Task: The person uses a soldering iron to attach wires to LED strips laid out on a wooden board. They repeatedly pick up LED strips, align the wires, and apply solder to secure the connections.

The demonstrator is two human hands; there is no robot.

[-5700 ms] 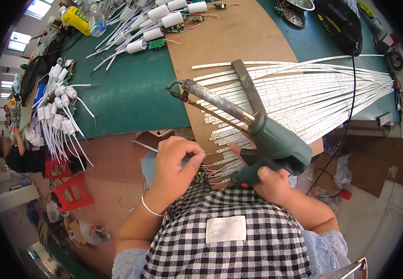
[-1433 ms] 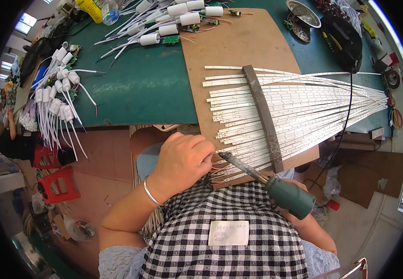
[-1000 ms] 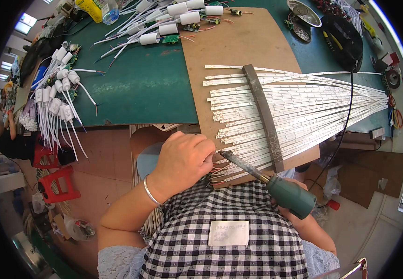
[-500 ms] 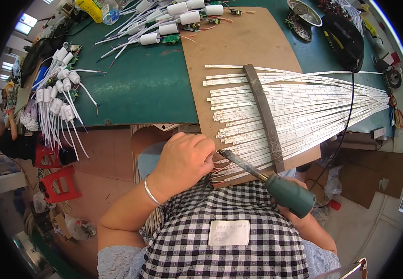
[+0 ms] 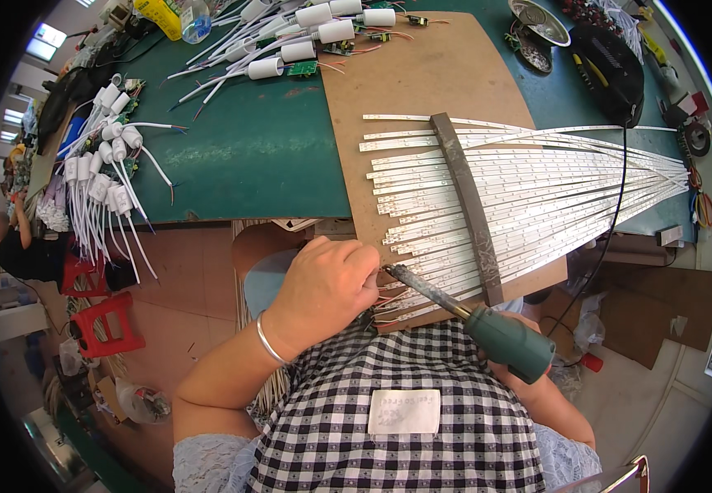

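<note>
In my right hand (image 5: 528,388), the fingers are wrapped round a soldering iron (image 5: 510,345) with a dark green handle; the handle hides part of the hand. The iron's tip points left, by the ends of the lower LED strips (image 5: 528,193). My left hand (image 5: 331,275) is closed in a pinch right beside that tip. What lies between its fingertips is hidden. Thin reddish wires (image 5: 383,306) show at the strip ends just below. The white strips fan out over a brown board (image 5: 422,74), with a dark bar (image 5: 464,201) lying across them.
White cylindrical lamp bases (image 5: 297,52) with wires and small green circuit boards lie at the back; more bases (image 5: 103,164) sit at the left table edge. A black cable (image 5: 619,189) crosses the strips. A metal dish (image 5: 549,25) stands back right. Red stools (image 5: 106,324) and another person (image 5: 23,242) are left.
The soldering iron's handle has shifted very slightly to the left. My left hand stays almost in place, and the strips have not moved.
</note>
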